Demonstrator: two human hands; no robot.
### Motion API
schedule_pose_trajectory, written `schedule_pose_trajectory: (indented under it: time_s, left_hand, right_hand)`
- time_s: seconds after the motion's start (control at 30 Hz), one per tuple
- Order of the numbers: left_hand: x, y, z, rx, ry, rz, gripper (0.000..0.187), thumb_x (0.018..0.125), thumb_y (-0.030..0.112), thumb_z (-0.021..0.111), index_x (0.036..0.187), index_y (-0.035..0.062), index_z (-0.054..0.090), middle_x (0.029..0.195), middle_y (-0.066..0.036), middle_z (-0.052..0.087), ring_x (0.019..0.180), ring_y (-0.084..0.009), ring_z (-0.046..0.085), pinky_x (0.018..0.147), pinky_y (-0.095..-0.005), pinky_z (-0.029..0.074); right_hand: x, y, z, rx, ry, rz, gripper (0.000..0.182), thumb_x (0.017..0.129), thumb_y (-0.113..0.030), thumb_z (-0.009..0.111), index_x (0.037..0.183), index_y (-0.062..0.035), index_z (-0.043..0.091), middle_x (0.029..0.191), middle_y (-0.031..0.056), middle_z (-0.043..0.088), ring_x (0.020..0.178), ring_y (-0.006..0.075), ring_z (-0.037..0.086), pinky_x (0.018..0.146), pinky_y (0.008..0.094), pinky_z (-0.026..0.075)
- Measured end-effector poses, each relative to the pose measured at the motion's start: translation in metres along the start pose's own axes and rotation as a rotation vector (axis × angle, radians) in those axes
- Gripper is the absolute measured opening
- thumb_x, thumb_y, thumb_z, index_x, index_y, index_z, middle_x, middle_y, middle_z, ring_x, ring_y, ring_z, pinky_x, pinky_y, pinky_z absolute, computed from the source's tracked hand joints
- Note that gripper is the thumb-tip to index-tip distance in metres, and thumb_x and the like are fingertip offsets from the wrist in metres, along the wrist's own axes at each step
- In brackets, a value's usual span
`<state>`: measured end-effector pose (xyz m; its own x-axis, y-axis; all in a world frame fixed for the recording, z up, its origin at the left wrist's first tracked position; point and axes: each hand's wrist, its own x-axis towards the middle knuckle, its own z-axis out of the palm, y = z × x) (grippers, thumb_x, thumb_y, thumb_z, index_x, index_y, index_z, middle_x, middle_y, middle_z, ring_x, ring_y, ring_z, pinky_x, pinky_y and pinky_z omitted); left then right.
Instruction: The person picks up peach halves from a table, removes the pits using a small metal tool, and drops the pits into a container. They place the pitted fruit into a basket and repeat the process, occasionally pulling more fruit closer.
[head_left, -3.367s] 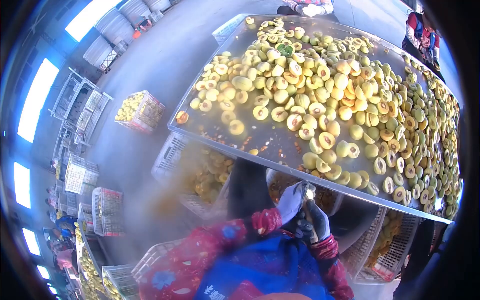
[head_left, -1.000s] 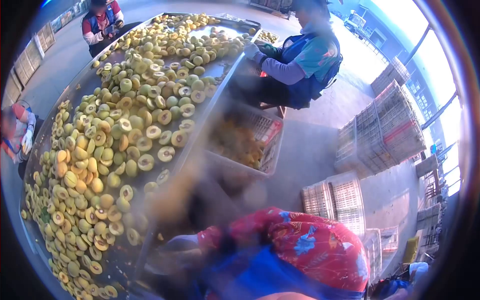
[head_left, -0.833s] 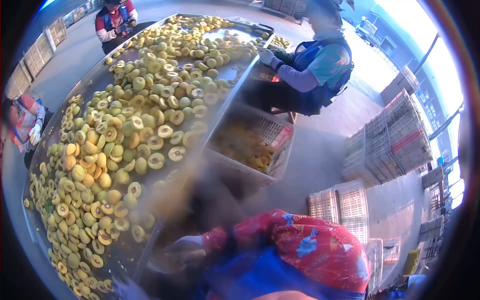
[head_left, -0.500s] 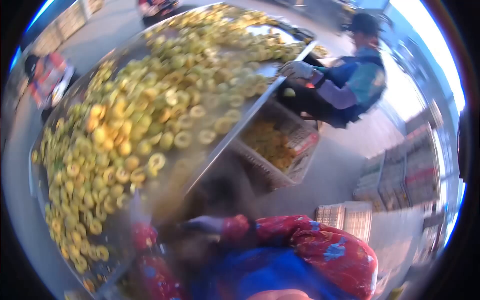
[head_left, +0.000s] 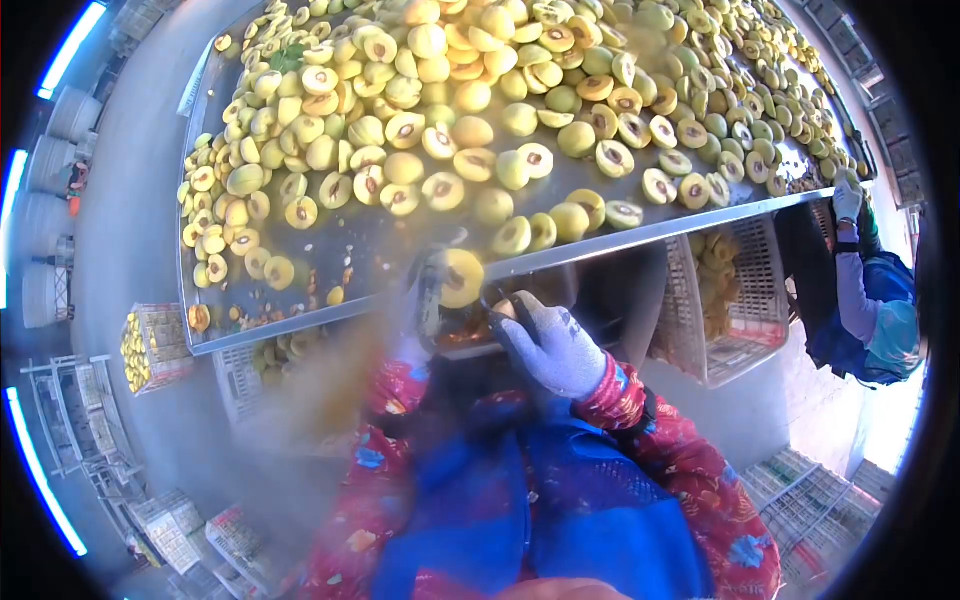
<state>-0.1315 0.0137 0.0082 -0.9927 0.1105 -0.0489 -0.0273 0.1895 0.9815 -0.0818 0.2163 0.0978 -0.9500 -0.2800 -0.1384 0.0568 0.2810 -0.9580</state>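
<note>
My left hand [head_left: 408, 318], in a pale glove and partly smeared by a blur, is closed around a yellow peach half [head_left: 462, 278] at the table's near edge. The cut face of the half is turned up. Just right of it, my gloved right hand [head_left: 562, 350] is closed on a small pitting knife [head_left: 503, 307] with a brown handle and a dark curved tip. That tip points at the peach half, close beside its edge. Beyond both hands, many halved peaches [head_left: 440, 192], several with brown pits showing, are heaped on the metal table [head_left: 390, 228].
A raised metal rim [head_left: 640, 238] borders the table. Below it on the right stands a plastic crate [head_left: 690, 310] of fruit pieces; another crate [head_left: 165, 340] stands at the left. A co-worker [head_left: 868, 300] is at the table's right end. Stacked crates [head_left: 810, 500] fill the lower right.
The view has swung round, bringing the near table edge and my hands to the middle. My left hand has come back from beside the heap and now holds a peach half near my right hand.
</note>
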Motion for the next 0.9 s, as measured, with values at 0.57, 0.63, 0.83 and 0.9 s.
schedule_pose_trajectory:
  time_s: [0.57, 0.63, 0.83, 0.9]
  left_hand:
    - [-0.038, 0.028, 0.023, 0.374, 0.083, 0.155, 0.033, 0.095, 0.026, 0.050, 0.114, -0.0006, 0.055, 0.111, -0.019, 0.058, 0.101, -0.0289, 0.058, 0.088, -0.0367, 0.049]
    - [-0.038, 0.027, 0.025, 0.404, 0.051, 0.147, 0.032, 0.095, 0.025, 0.053, 0.116, 0.0004, 0.055, 0.112, -0.017, 0.058, 0.102, -0.0269, 0.058, 0.089, -0.0358, 0.048]
    - [-0.034, 0.065, 0.019, -0.222, -0.048, -0.283, 0.034, 0.096, 0.022, 0.054, 0.119, -0.0027, 0.054, 0.115, -0.013, 0.061, 0.104, -0.0214, 0.060, 0.090, -0.0337, 0.049]
    - [-0.034, 0.049, 0.019, -0.486, 0.039, -0.341, 0.030, 0.095, 0.021, 0.055, 0.116, -0.0014, 0.056, 0.114, -0.012, 0.061, 0.103, -0.0205, 0.061, 0.090, -0.0328, 0.050]
  right_hand:
    - [-0.007, 0.024, 0.028, -0.012, 0.138, -0.095, 0.022, 0.093, -0.020, 0.056, 0.096, 0.0002, 0.047, 0.071, 0.0219, 0.062, 0.066, 0.0413, 0.062, 0.058, 0.0507, 0.047]
    - [-0.007, 0.021, 0.028, -0.129, 0.114, -0.038, 0.023, 0.093, -0.020, 0.056, 0.096, 0.0002, 0.047, 0.071, 0.0221, 0.062, 0.066, 0.0412, 0.062, 0.058, 0.0506, 0.047]
    - [-0.014, 0.027, 0.023, -0.128, 0.129, -0.012, 0.023, 0.093, -0.021, 0.056, 0.097, 0.0001, 0.047, 0.070, 0.0227, 0.061, 0.065, 0.0416, 0.061, 0.057, 0.0506, 0.046]
    - [-0.015, 0.027, 0.023, -0.122, 0.131, -0.033, 0.023, 0.093, -0.020, 0.056, 0.096, 0.0000, 0.047, 0.070, 0.0227, 0.061, 0.065, 0.0417, 0.061, 0.057, 0.0506, 0.045]
